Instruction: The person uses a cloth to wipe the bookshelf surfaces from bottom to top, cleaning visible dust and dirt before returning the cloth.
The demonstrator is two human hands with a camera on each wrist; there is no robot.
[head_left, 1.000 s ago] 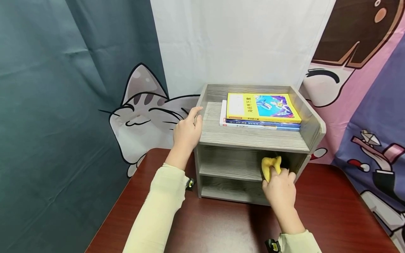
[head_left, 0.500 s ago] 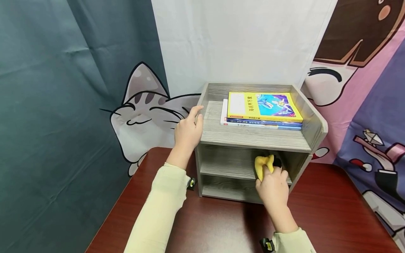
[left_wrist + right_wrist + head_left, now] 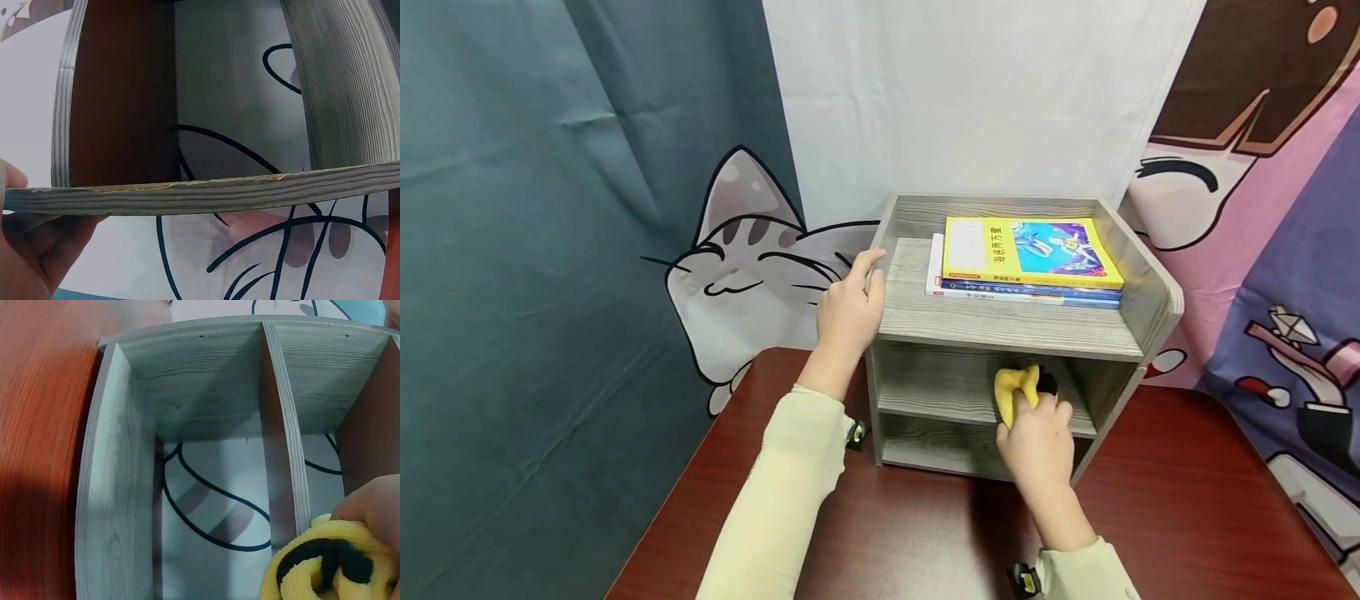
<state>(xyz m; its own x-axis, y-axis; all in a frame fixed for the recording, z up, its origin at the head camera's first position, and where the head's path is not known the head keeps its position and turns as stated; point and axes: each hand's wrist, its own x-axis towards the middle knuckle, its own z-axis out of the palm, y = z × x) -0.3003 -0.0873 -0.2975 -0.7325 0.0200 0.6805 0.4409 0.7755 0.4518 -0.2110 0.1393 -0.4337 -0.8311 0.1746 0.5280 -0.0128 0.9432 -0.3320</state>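
Observation:
A small grey wood-grain shelf unit stands on the table. My left hand grips its left side panel by the edge, and the left wrist view shows fingers on both sides of that panel. My right hand reaches into the middle compartment with a bunched yellow cloth in its fingers. Black patches show in the cloth's folds in the right wrist view, where it lies close against the divider board. Part of the cloth is hidden behind my right fingers.
A stack of several books, a yellow one uppermost, lies on the shelf's top. Below the middle board is a lower compartment. The reddish-brown table extends in front and to both sides. A printed cartoon curtain hangs behind.
My right hand has slid leftward along the middle compartment with the yellow cloth, away from the right side wall. The left hand keeps its place on the shelf's left panel.

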